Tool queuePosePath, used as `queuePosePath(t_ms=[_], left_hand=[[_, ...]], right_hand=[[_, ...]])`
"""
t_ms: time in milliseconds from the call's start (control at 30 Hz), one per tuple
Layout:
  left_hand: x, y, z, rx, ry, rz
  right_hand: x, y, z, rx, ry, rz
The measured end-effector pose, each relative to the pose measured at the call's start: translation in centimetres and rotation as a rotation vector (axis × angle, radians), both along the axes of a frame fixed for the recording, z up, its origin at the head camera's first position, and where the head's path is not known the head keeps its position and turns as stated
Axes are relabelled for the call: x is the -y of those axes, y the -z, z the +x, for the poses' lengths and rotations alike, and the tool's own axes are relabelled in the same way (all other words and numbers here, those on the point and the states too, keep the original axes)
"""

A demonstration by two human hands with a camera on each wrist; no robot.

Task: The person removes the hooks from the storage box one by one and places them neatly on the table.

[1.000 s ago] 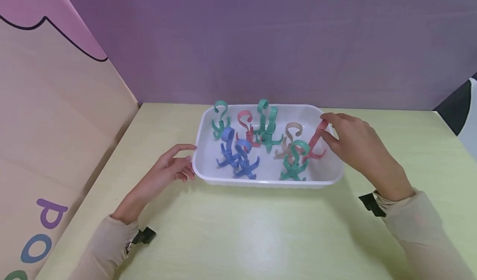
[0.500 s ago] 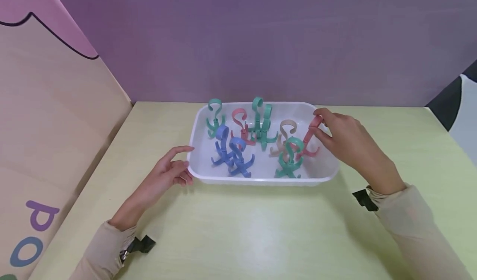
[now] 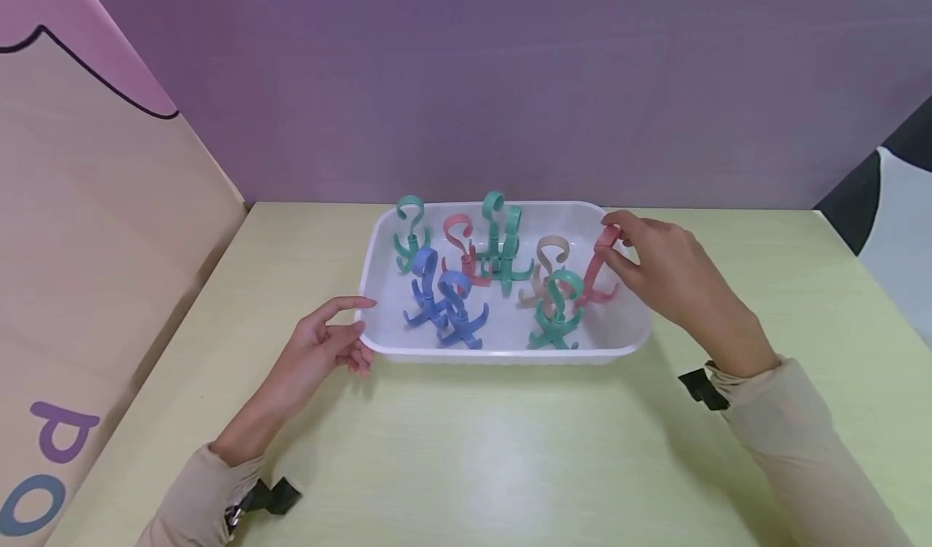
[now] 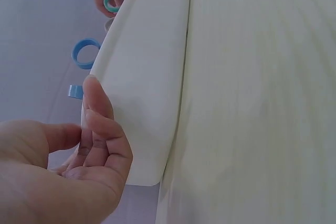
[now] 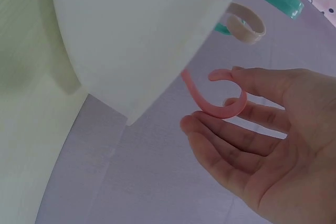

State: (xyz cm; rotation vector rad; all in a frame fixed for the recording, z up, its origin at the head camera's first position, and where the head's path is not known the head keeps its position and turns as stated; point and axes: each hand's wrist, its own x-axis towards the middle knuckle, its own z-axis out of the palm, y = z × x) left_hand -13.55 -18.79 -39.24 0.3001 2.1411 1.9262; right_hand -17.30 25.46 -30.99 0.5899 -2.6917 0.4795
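A white tray [image 3: 502, 357] holds several upright hooks with curled tops and splayed feet: blue [image 3: 460, 312], green [image 3: 557, 312], pink [image 3: 466, 248] and beige [image 3: 542, 272]. At the tray's left end, my left hand [image 3: 313, 357] grips the rim between thumb and fingers; the left wrist view shows the same hand [image 4: 94, 156] at the tray wall [image 4: 142, 77]. Over the right end, my right hand [image 3: 673, 276] pinches the curled top of another pink hook [image 3: 595, 270], whose feet are inside the tray. In the right wrist view thumb and fingertips meet that pink curl [image 5: 226, 109].
The tray stands near the back edge of a pale wooden table [image 3: 466, 450]. A purple backdrop [image 3: 510, 86] rises behind it, and a beige panel with coloured letters [image 3: 95, 207] flanks the left side. A black and white shape [image 3: 903, 199] is at the far right.
The whole scene has shifted a little left in the head view. Both hands keep their holds, and the pink hook in my right hand stands slightly more upright.
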Motion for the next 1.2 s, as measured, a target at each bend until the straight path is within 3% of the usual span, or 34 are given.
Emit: queuePosePath(t_ms=[633, 1200], left_hand=[[0.3, 0.1, -0.2, 0.011, 0.005, 0.004], [0.3, 0.3, -0.2, 0.027, 0.034, 0.055]], right_hand=[[0.2, -0.8, 0.1, -0.126, 0.056, -0.055], [-0.5, -2.5, 0.3, -0.332, 0.038, -0.175]])
